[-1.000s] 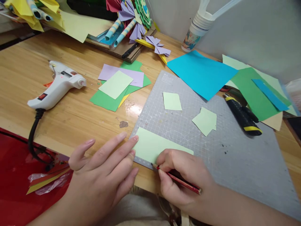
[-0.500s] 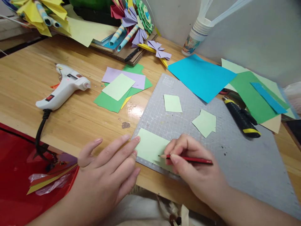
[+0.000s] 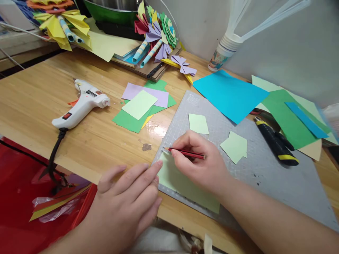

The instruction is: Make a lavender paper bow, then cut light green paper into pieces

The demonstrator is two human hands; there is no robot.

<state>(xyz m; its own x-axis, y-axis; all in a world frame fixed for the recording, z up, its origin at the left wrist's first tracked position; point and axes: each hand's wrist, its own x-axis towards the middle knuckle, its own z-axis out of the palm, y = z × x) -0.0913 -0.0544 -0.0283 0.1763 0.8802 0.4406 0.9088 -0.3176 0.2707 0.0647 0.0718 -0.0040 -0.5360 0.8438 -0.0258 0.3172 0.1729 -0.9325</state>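
Note:
My right hand (image 3: 200, 158) pinches a red pencil (image 3: 189, 153), its tip at the upper left corner of a pale green paper rectangle (image 3: 182, 183). That paper lies along the near left edge of a grey cutting mat (image 3: 267, 197), partly hidden under the right hand. Flat and with fingers stretched, my left hand (image 3: 132, 197) rests with its fingertips at the paper's left edge. Two smaller pale green pieces lie farther up the mat: a near-square one (image 3: 198, 124) and one with an angular outline (image 3: 235, 146).
A white glue gun (image 3: 82, 102) lies at the left, its cord dropping over the table edge. Coloured papers (image 3: 132, 118) are piled beside the mat. A black and yellow cutter (image 3: 277, 141), a blue sheet (image 3: 230, 95) and stacked paper cups (image 3: 224, 51) are to the right.
My right hand and the pencil have moved up and left, from the middle of the paper to its upper left corner. My left hand stays at the paper's edge. The view has shifted slightly.

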